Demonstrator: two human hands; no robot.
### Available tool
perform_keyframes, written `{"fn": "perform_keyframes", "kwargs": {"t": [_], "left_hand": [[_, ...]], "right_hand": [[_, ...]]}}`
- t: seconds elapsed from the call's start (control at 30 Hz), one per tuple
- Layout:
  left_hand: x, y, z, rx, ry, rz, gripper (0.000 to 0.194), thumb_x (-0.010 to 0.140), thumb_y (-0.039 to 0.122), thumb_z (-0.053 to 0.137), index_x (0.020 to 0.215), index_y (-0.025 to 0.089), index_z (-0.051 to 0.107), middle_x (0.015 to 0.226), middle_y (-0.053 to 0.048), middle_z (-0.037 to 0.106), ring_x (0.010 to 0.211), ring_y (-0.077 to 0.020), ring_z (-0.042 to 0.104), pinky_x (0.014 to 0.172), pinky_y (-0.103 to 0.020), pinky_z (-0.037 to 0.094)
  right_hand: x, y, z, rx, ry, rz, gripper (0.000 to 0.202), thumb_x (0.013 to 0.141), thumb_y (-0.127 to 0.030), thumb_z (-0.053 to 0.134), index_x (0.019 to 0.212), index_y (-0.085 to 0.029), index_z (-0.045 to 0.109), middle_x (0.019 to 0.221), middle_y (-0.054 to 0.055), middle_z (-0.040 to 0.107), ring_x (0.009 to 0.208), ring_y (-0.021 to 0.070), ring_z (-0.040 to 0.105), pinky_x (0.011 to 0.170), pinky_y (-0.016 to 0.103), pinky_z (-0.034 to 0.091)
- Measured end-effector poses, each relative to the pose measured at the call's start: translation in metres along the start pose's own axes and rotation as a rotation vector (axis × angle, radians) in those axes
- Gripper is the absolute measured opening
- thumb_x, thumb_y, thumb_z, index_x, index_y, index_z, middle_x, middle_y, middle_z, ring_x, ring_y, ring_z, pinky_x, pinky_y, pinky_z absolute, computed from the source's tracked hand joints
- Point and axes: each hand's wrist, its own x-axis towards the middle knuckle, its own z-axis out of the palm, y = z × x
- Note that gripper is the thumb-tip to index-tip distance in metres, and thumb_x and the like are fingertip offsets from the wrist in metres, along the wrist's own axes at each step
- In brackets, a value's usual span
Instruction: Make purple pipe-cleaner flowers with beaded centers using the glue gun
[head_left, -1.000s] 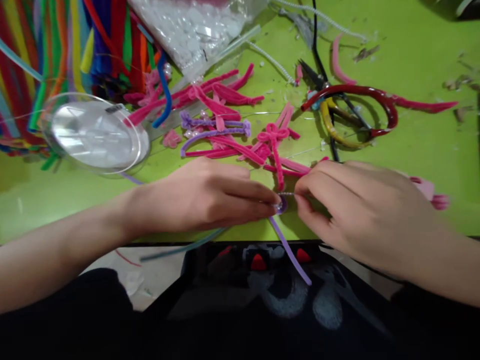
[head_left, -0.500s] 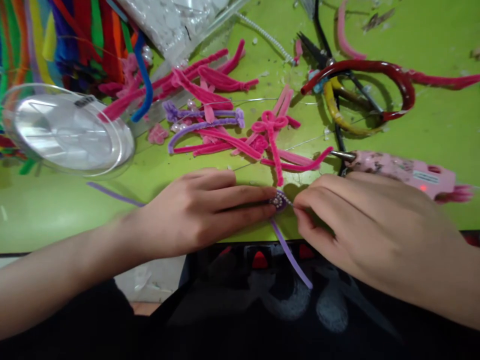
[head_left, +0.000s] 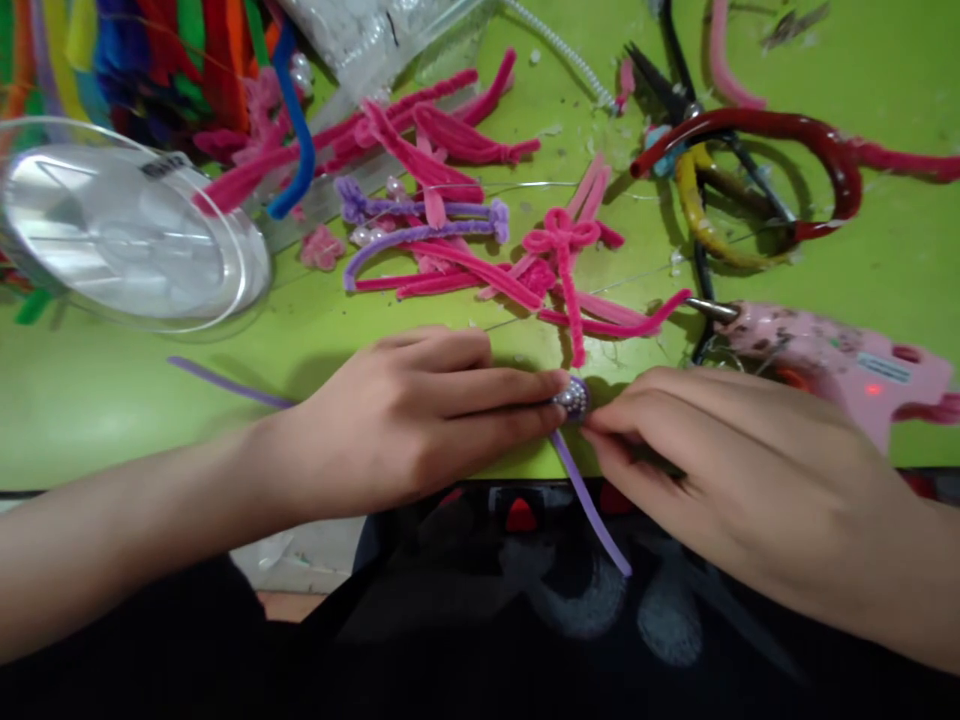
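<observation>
Near the table's front edge, my left hand (head_left: 420, 410) holds a small purple piece covered in pearl beads (head_left: 574, 398) between two fingertips. A purple pipe cleaner (head_left: 592, 500) hangs from under those fingers over the table edge, and a purple strip (head_left: 225, 380) pokes out by my left wrist. My right hand (head_left: 720, 470) is closed in a pinch at the right rim of the beaded piece; whatever is between its thumb and finger is hidden. Just beyond lies a pink pipe-cleaner bow (head_left: 561, 240).
A pink glue gun (head_left: 832, 350) with a lit red light lies at the right, its nozzle pointing left. Scissors (head_left: 810, 125) with red and yellow handles rest behind it. A clear spool (head_left: 127, 230), pink pipe cleaners (head_left: 427, 160) and a coloured bundle (head_left: 165, 70) occupy the left and back.
The bead string stretched between the beaded piece and my right fingers now lies against the piece. My right fingers have come closer to its rim. The view has shifted slightly.
</observation>
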Motion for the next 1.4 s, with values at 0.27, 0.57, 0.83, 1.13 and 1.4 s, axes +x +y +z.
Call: {"fn": "perform_keyframes", "kwargs": {"t": [0.27,0.57,0.83,1.13,1.4], "left_hand": [[0.001,0.0,0.003,-0.097,0.007,-0.038,0.027,0.109,0.023,0.067,0.135,0.025,0.074,0.146,-0.003,0.079,0.113,-0.0263,0.079,0.102,-0.042,0.064],[0.005,-0.005,0.0,-0.141,0.044,0.013,0.024,0.105,0.017,0.07,0.128,0.014,0.078,0.138,-0.011,0.082,0.108,-0.0269,0.08,0.098,-0.044,0.066],[0.006,0.002,0.0,-0.2,0.119,-0.125,0.027,0.104,0.012,0.074,0.13,0.007,0.077,0.13,-0.013,0.084,0.116,-0.0168,0.079,0.109,-0.029,0.063],[0.009,0.01,0.002,-0.14,0.192,-0.31,0.018,0.101,0.017,0.078,0.119,0.016,0.078,0.108,-0.003,0.085,0.093,-0.0111,0.08,0.087,-0.018,0.064],[0.01,0.021,-0.001,-0.127,0.164,-0.361,0.009,0.102,0.018,0.078,0.11,0.015,0.077,0.093,-0.002,0.081,0.079,-0.0099,0.076,0.074,-0.019,0.057]], "right_hand": [[0.003,0.004,-0.001,0.029,-0.051,-0.062,0.016,0.111,-0.018,0.06,0.099,-0.017,0.07,0.096,0.004,0.075,0.084,0.0182,0.071,0.071,0.038,0.05],[0.007,0.035,-0.027,-0.137,-0.083,-0.307,0.026,0.112,-0.015,0.048,0.13,-0.017,0.066,0.116,0.01,0.079,0.097,0.0252,0.07,0.083,0.045,0.055],[0.022,0.044,-0.022,-0.16,-0.101,-0.399,0.032,0.116,-0.023,0.046,0.128,-0.018,0.075,0.117,0.008,0.079,0.108,0.025,0.072,0.087,0.044,0.056],[0.022,0.042,-0.019,-0.285,-0.088,-0.445,0.03,0.113,-0.031,0.06,0.128,-0.011,0.076,0.111,0.01,0.078,0.104,0.0254,0.068,0.083,0.042,0.048],[0.025,0.035,-0.015,-0.263,-0.111,-0.481,0.031,0.114,-0.026,0.055,0.135,-0.01,0.072,0.108,0.01,0.076,0.1,0.0255,0.065,0.081,0.042,0.043]]}}
